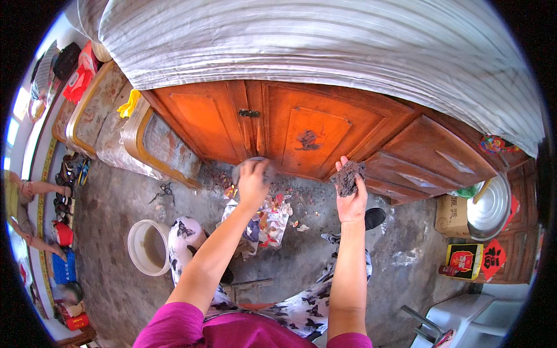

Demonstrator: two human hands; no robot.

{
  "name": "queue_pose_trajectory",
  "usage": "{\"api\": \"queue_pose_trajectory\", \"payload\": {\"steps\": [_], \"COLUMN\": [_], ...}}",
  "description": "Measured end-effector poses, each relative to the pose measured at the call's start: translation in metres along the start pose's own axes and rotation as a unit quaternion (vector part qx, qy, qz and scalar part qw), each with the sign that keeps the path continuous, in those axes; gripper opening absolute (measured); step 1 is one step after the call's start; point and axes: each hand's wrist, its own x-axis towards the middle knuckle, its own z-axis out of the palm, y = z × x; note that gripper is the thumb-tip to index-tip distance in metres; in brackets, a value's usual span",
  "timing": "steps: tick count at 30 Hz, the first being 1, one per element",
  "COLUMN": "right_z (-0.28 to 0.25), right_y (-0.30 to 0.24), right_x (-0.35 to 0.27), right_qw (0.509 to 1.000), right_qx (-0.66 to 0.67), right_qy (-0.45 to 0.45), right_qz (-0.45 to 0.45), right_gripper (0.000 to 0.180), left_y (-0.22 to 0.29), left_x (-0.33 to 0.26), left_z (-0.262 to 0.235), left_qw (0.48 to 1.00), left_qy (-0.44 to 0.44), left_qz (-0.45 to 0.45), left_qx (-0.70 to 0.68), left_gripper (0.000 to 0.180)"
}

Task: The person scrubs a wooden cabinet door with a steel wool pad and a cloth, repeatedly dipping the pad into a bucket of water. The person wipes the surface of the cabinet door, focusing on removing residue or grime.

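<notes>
Both hands are raised toward the orange wooden cabinet. The left hand presses a grey pad against the foot of its doors — the right hand grips a dark, crumbly clump just before its drawers. Left of the cabinet stands a white bucket of murky water; paper scraps litter the floor below it.

Orange wooden cupboard on a grey concrete floor; daylight from the left

Grey rag: bunched, pressed flat against the lower edge of the orange cabinet door.
Dark clump: crumbly, raised right of that door.
</notes>
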Motion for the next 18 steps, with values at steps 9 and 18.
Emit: {"api": "queue_pose_trajectory", "payload": {"steps": [9,18], "right_z": [-0.006,-0.013], "right_y": [-0.017,-0.033], "right_x": [-0.008,-0.025], "right_qw": [0.999,0.983], "right_qx": [0.045,0.163], "right_qy": [0.005,0.085], "right_qz": [-0.005,-0.007], "right_gripper": [0.048,0.043], "left_y": [0.126,0.186], "left_x": [0.094,0.109], "left_z": [-0.077,-0.021], "left_qw": [0.927,0.935], "left_qy": [0.326,0.327], "left_qz": [0.126,0.13], "left_qx": [-0.133,-0.045], "left_gripper": [0.079,0.084]}}
